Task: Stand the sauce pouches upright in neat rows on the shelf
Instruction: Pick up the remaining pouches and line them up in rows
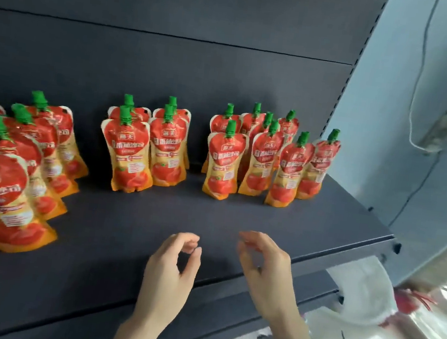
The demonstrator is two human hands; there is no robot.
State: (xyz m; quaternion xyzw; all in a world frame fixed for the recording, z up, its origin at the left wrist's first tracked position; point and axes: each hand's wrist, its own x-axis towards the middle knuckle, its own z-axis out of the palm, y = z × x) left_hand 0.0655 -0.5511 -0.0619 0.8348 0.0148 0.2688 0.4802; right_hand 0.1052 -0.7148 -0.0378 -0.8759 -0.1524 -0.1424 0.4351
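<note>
Red and orange sauce pouches with green caps stand upright on a dark grey shelf (130,228). One group (146,145) stands at the middle back, a second group (268,158) at the back right, and a larger group (13,171) fills the left side. My left hand (170,272) hovers over the shelf's front part, fingers loosely curled, holding nothing. Beside it, my right hand (266,273) also hangs relaxed and empty. Both hands are well in front of the pouches.
The shelf's dark back panel (173,64) rises behind the pouches. Off the right edge hang white plastic bags (362,293) below shelf level. A pale wall (424,81) with a cable and power strip (441,131) lies further right.
</note>
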